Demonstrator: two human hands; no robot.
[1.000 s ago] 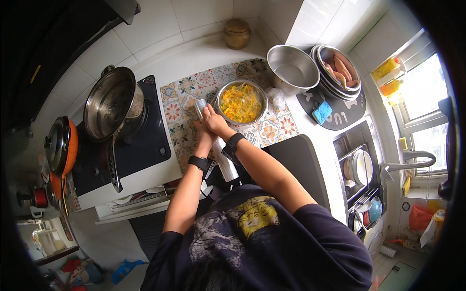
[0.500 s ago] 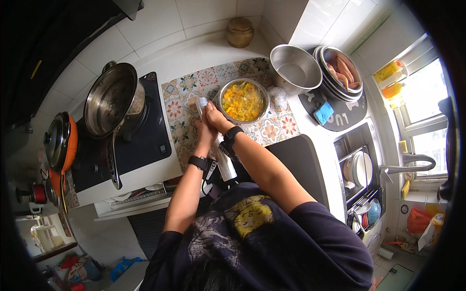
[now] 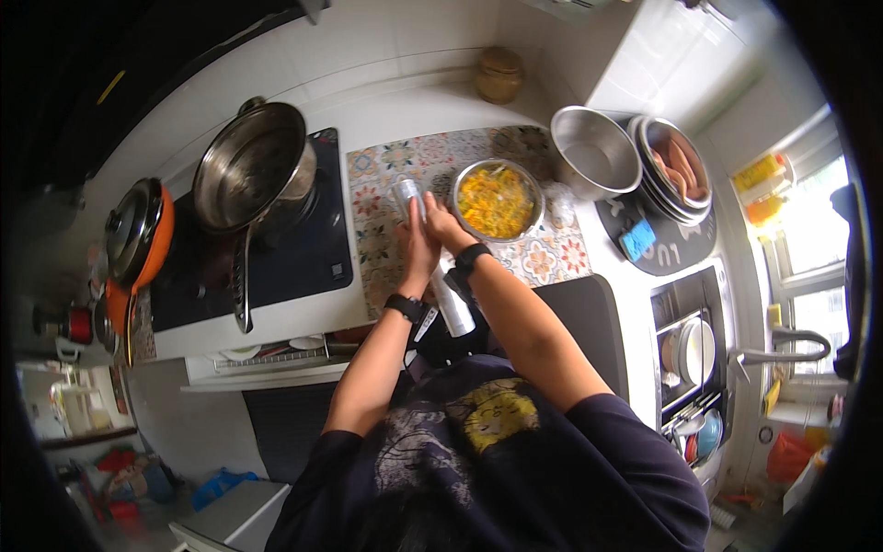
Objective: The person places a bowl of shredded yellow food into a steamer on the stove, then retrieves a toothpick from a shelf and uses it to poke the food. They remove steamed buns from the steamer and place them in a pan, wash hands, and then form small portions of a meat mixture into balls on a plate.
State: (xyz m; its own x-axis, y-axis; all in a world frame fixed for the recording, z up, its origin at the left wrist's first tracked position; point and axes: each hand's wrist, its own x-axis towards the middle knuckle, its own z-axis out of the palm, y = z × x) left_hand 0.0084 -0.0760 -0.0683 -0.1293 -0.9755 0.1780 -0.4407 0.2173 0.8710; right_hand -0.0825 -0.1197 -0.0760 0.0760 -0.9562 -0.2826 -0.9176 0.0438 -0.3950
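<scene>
A shiny, pale roll of cling film slants between my hands over the patterned mat, its far end showing past my fingertips. My left hand presses against the roll with fingers stretched along it. Close against it, my right hand grips the roll from the other side. The palms and part of the roll are hidden between the hands. Just right of my fingers stands a steel bowl filled with shredded yellow-orange food. A crumpled clear plastic piece lies beside this bowl.
Left, a steel pot sits on the black cooktop, its handle toward me, beside an orange lidded pan. Right are an empty steel bowl, stacked bowls, a blue sponge and the sink with dishes.
The whole scene has shifted rightward in the picture as my head turned. Both hands remain at the roll, and their fingers now look straighter along it.
</scene>
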